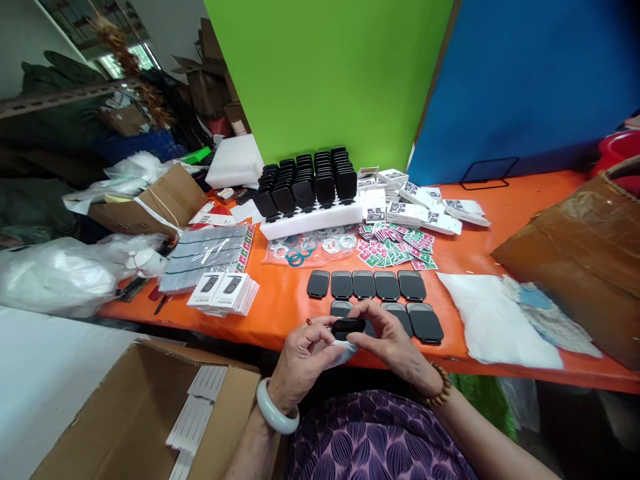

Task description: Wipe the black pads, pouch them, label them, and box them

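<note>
Near the front edge of the table, both my hands meet around a small black rounded-square device (349, 326). My left hand (306, 357) pinches it from the left, and my right hand (395, 343) grips it with thumb and fingers from the right. Something whitish and thin (345, 351), perhaps a pouch or cloth, hangs below it between my hands; its kind I cannot make out. Just beyond my fingers, more flat black devices (364, 285) lie in two rows, partly covered by my right hand.
Upright black devices fill a white foam tray (313, 220) at the back. Beside it are white boxes (407, 212), printed cards (393, 247) and bagged rings (313, 248). Small boxes (225, 293) are stacked left. An open carton (125, 400) stands lower left; a brown box (575, 253) stands right.
</note>
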{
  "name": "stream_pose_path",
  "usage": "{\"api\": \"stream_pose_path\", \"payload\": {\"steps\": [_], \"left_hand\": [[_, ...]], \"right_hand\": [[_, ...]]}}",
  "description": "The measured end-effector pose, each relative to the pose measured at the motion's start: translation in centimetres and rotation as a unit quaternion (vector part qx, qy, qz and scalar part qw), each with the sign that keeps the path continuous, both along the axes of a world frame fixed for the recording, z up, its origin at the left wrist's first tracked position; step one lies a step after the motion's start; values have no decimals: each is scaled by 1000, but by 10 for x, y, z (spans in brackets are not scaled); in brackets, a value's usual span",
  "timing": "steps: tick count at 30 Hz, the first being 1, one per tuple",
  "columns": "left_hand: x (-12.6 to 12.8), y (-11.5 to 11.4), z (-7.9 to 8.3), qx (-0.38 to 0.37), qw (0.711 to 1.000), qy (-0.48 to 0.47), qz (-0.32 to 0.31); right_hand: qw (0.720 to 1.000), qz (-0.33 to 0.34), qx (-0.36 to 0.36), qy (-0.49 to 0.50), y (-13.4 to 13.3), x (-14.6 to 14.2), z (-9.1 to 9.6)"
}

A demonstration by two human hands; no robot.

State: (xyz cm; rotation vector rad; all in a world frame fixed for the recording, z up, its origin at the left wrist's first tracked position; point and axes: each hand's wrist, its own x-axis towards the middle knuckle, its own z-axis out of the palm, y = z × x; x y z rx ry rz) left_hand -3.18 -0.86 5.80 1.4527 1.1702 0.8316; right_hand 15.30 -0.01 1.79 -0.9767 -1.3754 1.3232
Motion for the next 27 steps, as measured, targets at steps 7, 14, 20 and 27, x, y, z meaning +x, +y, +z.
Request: {"api": "stream_pose_path", "payload": {"steps": [7,14,20,27], "left_hand": [[4,5,12,-39,992,-122,19],[5,17,25,-10,994,-100,-42],[5,25,25,142,987,-5,77],[8,-13,-3,189,942,169,221]], "right_hand": [[998,26,22,45,-3,2,9],[992,29,93,-84,6,8,30],[996,33,22,-84,18,-2,24],[994,-33,-99,30,22,-15,10]]}}
